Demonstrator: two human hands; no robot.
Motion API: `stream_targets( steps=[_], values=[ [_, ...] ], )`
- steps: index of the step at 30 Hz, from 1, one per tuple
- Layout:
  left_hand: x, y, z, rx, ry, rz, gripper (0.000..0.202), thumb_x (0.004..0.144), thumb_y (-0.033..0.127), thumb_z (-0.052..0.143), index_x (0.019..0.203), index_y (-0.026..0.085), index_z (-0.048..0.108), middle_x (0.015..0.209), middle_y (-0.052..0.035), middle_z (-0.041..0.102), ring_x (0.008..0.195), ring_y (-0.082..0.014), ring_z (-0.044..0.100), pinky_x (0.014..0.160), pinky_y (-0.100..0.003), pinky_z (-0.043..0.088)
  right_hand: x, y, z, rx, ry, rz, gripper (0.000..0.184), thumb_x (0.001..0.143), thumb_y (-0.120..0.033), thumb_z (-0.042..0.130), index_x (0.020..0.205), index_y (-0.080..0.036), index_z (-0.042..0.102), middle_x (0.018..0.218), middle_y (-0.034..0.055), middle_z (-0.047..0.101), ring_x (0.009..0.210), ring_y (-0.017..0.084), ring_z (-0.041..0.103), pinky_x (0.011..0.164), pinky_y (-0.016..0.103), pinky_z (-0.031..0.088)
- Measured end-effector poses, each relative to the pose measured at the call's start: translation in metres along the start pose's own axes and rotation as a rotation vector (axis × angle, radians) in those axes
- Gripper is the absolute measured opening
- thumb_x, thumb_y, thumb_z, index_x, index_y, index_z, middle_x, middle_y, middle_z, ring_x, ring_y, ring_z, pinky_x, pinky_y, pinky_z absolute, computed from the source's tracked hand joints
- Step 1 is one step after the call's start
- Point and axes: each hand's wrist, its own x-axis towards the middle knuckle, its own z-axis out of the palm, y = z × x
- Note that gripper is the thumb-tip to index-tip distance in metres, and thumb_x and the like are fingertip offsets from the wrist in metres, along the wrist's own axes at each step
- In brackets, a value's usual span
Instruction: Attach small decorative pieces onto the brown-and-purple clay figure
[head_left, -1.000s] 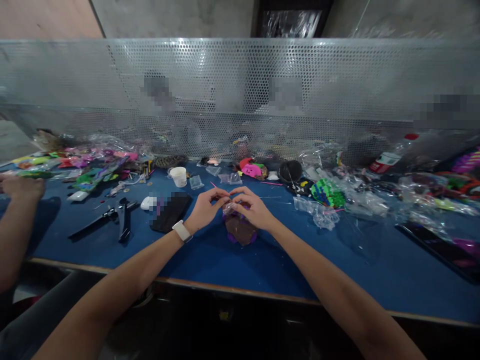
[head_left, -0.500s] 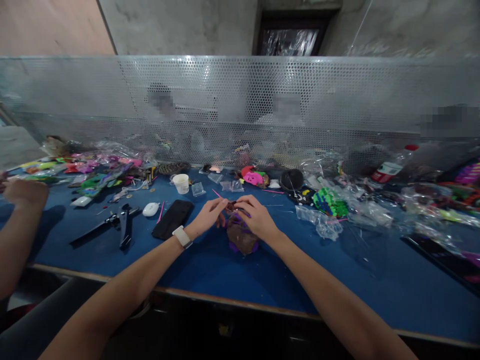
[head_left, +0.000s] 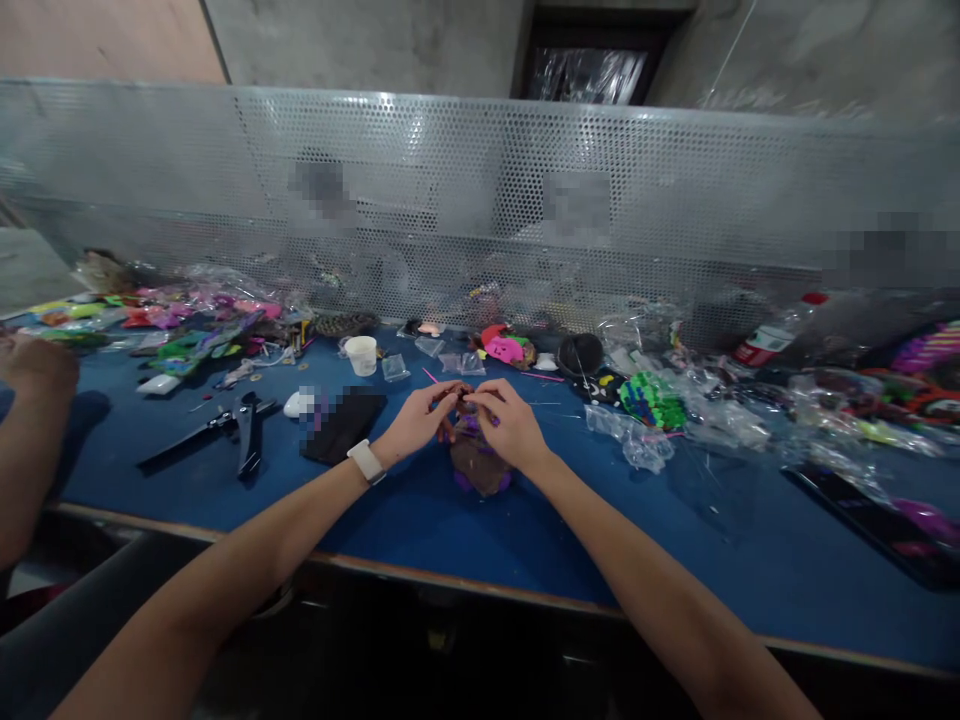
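A lumpy brown and purple clay figure (head_left: 480,466) rests on the blue table (head_left: 450,550) right in front of me. At its far end my left hand (head_left: 411,424), with a pale watch band on the wrist, is closed with fingertips pinched on a small dark brown clay piece (head_left: 463,391). My right hand (head_left: 514,424) meets it from the other side, thumb and fingers pressed on the same piece. The fingers hide part of the piece, so I cannot tell whether it is joined to the figure. A thin pink stick (head_left: 429,375) lies just beyond my left hand.
To the left lie a black phone (head_left: 349,425), a white earbud case (head_left: 298,403), a black folding tool (head_left: 244,430) and a white cup (head_left: 361,355). A co-worker's arm (head_left: 34,430) is at far left. Right are plastic bags (head_left: 634,440), a bottle (head_left: 776,335) and a dark tablet-like device (head_left: 855,510).
Both hands stay at the far end of the figure, their fingertips slightly shifted around the brown piece. The whole view has tilted a little.
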Motion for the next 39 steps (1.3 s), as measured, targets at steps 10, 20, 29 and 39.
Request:
stream_targets(
  steps=[10, 20, 29, 39],
  values=[
    [-0.004, -0.002, -0.002, 0.360, 0.120, 0.227, 0.041, 0.107, 0.037, 0.063, 0.141, 0.019, 0.078, 0.118, -0.0115, 0.087, 0.074, -0.0202, 0.079, 0.077, -0.035, 0.068, 0.000, -0.004, 0.004, 0.126, 0.076, 0.226, 0.014, 0.101, -0.036, 0.077, 0.108, -0.025, 0.071, 0.102, 0.0076, 0.077, 0.091, 0.026, 0.078, 0.085, 0.041, 0.068],
    [-0.007, 0.000, -0.006, 0.489, 0.154, 0.296, 0.028, 0.105, 0.030, 0.062, 0.123, 0.020, 0.081, 0.100, -0.0072, 0.086, 0.074, -0.0185, 0.074, 0.072, -0.030, 0.058, -0.008, -0.013, 0.013, 0.119, 0.007, 0.196, 0.011, 0.105, -0.036, 0.076, 0.105, -0.025, 0.076, 0.096, 0.0069, 0.080, 0.086, 0.025, 0.078, 0.083, 0.039, 0.067],
    [-0.008, -0.007, -0.002, 0.508, 0.210, 0.284, 0.007, 0.094, 0.017, 0.065, 0.098, 0.021, 0.068, 0.078, 0.0012, 0.073, 0.069, -0.0151, 0.066, 0.069, -0.026, 0.047, -0.008, -0.021, 0.017, 0.105, -0.022, 0.139, 0.007, 0.105, -0.028, 0.073, 0.099, -0.025, 0.075, 0.095, 0.0059, 0.080, 0.084, 0.024, 0.078, 0.078, 0.036, 0.064],
    [-0.007, -0.002, -0.004, 0.250, 0.091, 0.211, 0.044, 0.105, 0.045, 0.069, 0.141, 0.023, 0.057, 0.107, -0.0061, 0.081, 0.065, -0.0162, 0.074, 0.063, -0.028, 0.054, 0.000, -0.011, 0.006, 0.072, 0.033, 0.081, 0.009, 0.109, -0.027, 0.066, 0.104, -0.026, 0.074, 0.104, 0.0092, 0.081, 0.098, 0.028, 0.080, 0.087, 0.040, 0.067]
  ],
)
